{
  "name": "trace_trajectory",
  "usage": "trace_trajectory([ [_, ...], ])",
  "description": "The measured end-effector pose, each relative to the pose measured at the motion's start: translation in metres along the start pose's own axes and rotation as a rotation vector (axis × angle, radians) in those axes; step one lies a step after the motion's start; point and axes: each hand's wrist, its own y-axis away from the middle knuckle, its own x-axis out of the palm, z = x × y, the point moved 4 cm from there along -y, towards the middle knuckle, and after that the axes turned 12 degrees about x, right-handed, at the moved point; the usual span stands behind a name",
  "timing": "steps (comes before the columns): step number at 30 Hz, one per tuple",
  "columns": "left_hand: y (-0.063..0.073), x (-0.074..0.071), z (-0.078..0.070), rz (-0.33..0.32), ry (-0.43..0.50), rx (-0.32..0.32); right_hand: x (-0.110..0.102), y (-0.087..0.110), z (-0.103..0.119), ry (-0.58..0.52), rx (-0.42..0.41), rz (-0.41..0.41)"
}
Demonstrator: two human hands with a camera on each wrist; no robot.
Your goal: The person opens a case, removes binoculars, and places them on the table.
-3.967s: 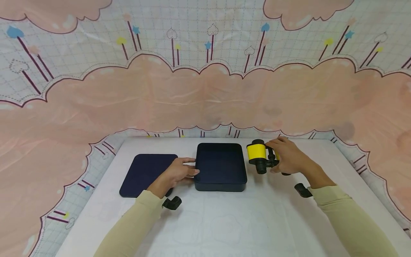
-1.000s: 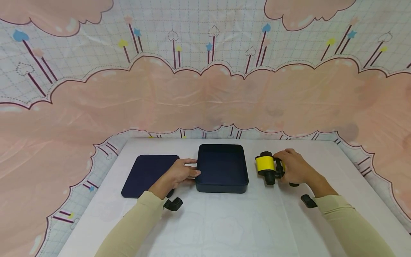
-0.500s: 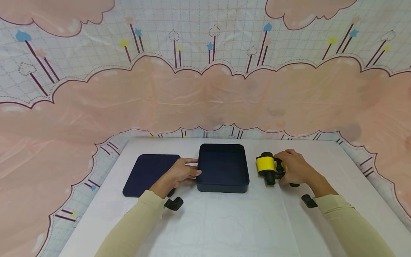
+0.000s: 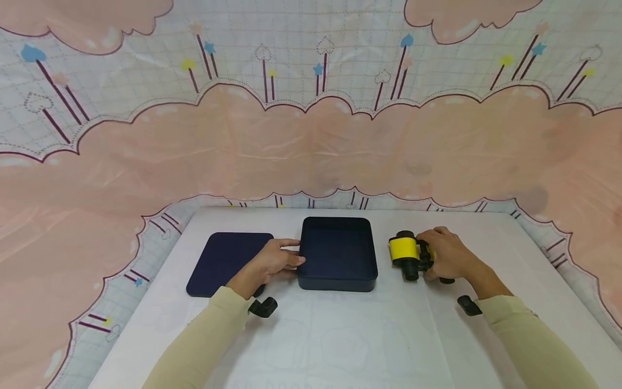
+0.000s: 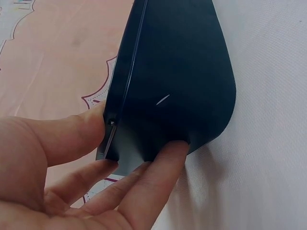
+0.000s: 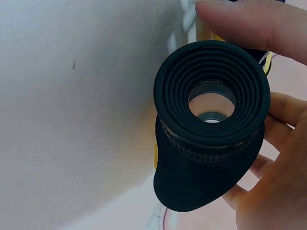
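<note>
An open dark navy rectangular box stands at the middle of the white table. At its left wall is my left hand; in the left wrist view, the thumb sits at the rim and the fingertips press the outer wall of the box, pinching it. Yellow-and-black binoculars are to the right of the box. My right hand grips their right barrel, which it mostly hides. In the right wrist view, a ribbed eyecup of the binoculars faces the camera, with thumb and fingers around the barrel.
A flat dark navy lid lies left of the box, partly under my left forearm. The white table ends at the back against a peach and white patterned cloth.
Over the last few seconds my right hand has brought the binoculars nearer to me and slightly right, down to the table. In the last second they hold still. The left hand stays at the box.
</note>
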Motion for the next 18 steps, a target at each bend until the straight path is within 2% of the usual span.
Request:
trace_trajectory([
  [8, 0.0016, 0.0007, 0.0016, 0.002, -0.003, -0.007, 0.0053, 0.0031, -0.0033, -0.031, 0.022, 0.024],
  [18, 0.0021, 0.0016, 0.0036, 0.002, -0.006, -0.002, 0.0074, 0.0043, -0.0032, -0.02, 0.007, 0.038],
])
